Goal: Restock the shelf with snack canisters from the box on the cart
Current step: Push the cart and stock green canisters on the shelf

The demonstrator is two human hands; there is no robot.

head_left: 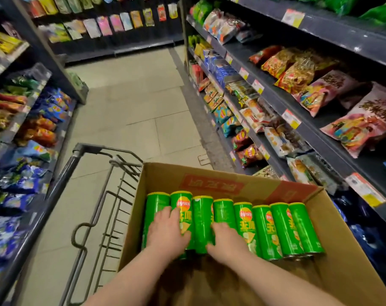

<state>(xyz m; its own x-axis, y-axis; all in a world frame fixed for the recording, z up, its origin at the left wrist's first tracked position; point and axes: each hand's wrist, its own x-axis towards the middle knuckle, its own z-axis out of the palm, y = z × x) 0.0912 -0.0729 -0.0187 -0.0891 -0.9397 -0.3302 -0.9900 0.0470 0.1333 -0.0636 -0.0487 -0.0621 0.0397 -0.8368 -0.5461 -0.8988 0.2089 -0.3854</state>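
Observation:
A row of several green snack canisters (pixel 265 230) lies side by side in an open cardboard box (pixel 342 250) on the cart (pixel 92 217). My left hand (pixel 165 233) lies over the two leftmost canisters (pixel 183 208), its fingers curled over them and its thumb against the second one. My right hand (pixel 226 239) is on the fourth canister (pixel 224 210), fingers curled down beside the third canister (pixel 202 217), which lies between my two hands. The near half of the box floor is bare.
Dark shelves (pixel 320 138) of snack bags line the right side, with price tags along their edges. More bagged snacks fill the shelves (pixel 22 129) on the left. The tiled aisle floor (pixel 132 102) runs ahead to a back shelf.

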